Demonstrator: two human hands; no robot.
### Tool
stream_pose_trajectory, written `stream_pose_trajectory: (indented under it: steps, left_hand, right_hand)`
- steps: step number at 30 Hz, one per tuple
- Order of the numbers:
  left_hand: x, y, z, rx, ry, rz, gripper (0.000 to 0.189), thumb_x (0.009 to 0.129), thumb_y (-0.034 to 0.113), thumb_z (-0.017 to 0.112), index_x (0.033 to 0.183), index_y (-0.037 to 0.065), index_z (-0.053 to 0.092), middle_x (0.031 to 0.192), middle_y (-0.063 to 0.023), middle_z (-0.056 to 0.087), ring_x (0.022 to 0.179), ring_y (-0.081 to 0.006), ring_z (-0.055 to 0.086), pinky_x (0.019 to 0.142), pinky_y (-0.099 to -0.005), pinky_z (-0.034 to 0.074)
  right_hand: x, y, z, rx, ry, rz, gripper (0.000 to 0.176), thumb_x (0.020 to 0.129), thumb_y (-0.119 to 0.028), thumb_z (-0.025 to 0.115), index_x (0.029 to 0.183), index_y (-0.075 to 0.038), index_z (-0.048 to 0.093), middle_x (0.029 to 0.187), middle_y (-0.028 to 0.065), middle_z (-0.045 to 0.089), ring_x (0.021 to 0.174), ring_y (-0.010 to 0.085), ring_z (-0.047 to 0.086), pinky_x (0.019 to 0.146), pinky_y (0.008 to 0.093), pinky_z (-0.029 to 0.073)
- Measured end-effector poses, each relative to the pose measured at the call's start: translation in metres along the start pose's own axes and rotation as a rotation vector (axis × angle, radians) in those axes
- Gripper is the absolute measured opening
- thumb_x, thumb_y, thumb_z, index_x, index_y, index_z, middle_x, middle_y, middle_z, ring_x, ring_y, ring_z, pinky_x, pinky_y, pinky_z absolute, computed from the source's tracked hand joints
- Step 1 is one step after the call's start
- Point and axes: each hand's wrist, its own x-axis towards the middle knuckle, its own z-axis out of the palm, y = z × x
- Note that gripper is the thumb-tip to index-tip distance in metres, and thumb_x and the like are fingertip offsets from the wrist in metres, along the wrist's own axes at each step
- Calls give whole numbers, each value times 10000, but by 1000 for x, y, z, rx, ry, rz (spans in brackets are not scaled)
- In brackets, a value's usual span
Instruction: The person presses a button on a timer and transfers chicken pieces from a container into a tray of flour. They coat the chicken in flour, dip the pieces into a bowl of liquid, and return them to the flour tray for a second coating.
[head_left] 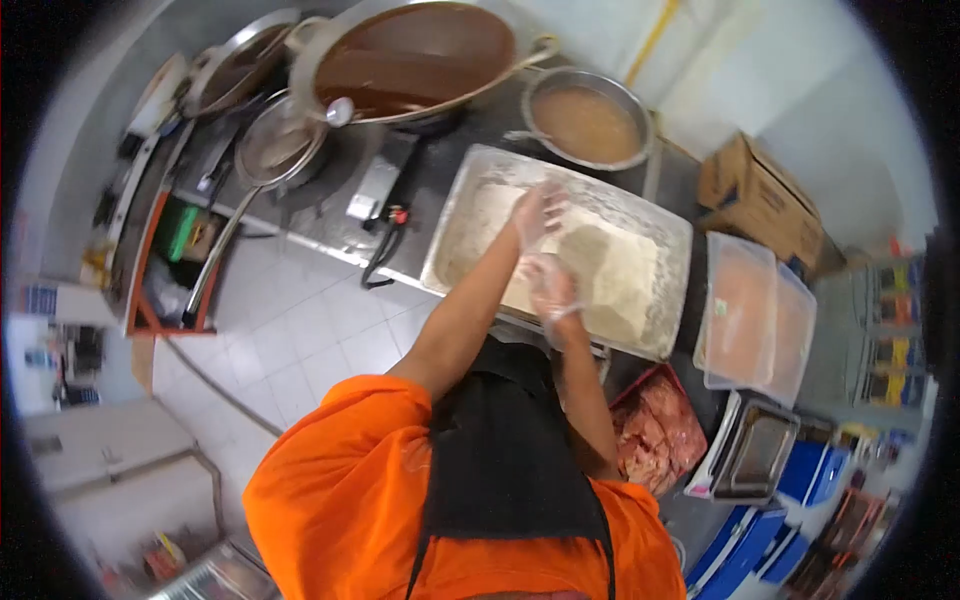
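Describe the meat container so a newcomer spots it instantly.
Find the large pan of pale powder under the right hand. Just off its near-right corner, by the right forearm, sits the meat container. Its red rim sets it apart from the translucent boxes nearby.

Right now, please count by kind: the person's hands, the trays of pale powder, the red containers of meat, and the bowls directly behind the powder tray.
Left hand and right hand: 2
Tray of pale powder: 1
Red container of meat: 1
Bowl of brown liquid: 1
Total: 5
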Motion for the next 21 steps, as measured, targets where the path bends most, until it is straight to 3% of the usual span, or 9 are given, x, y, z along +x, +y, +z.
stream_pose_trajectory:
  steps: [4,7,9,12,13,14,16,18,21]
  left_hand:
    - [-30,41,-6,271,143,34,569,889,542,462,1310,160,460,1260,-62,536,1147,-221,469,976,-397,369]
    - [-108,85,-27,424,175,184,519,926,450,473,1277,68,483,1203,-98,568,1077,-228,545,956,-383,433]
    - [-135,79,-89,307,254,231,437,956,365,460,1250,44,498,1139,-100,591,991,-202,591,896,-335,483]
    - [-182,70,-181,-9,270,333,182,914,243,541,1008,88,553,820,4,579,697,-83,539,555,-212,436]
    - [-194,62,-210,87,543,338,169,911,219,541,1018,88,543,828,9,579,702,-82,539,541,-199,417]
    - [-212,57,-241,50,471,338,282,903,258,547,1104,60,557,908,-33,617,747,-90,558,563,-211,435]
    - [-214,41,-288,274,802,319,381,893,297,544,1155,21,542,1005,-118,640,846,-197,613,632,-311,487]
    - [-207,59,-301,964,1053,286,419,892,327,528,1159,4,518,1053,-192,629,960,-329,604,768,-405,487]
    - [-196,74,-281,1169,1006,94,405,911,316,485,1183,16,507,1077,-256,594,1037,-418,547,871,-435,446]
  right_hand:
    - [-8,53,-52,-135,251,-41,242,883,-206,593,995,1,649,932,110,669,831,169,635,750,294,505]
    - [-18,115,-76,-25,343,276,262,901,-176,571,1075,18,603,939,99,654,817,156,625,717,261,503]
    - [-25,130,-82,-69,345,317,276,906,-165,562,1107,23,582,944,95,650,810,156,623,704,256,504]
    - [-30,126,-83,154,367,437,305,909,-166,562,1144,28,556,960,100,650,795,160,623,691,256,507]
    - [-30,120,-83,221,368,494,313,910,-174,564,1148,28,553,966,108,650,794,160,624,684,259,509]
    - [-30,116,-80,287,368,552,321,911,-182,566,1151,29,551,971,115,649,792,159,625,678,262,510]
    - [-27,121,-78,303,366,590,327,911,-189,568,1154,29,550,976,120,648,789,157,625,674,261,511]
    - [-24,127,-79,318,376,629,334,911,-196,569,1156,30,549,980,124,648,787,155,624,670,260,511]
    - [-24,133,-86,307,384,634,349,911,-199,569,1170,34,542,983,124,647,783,153,623,668,260,511]
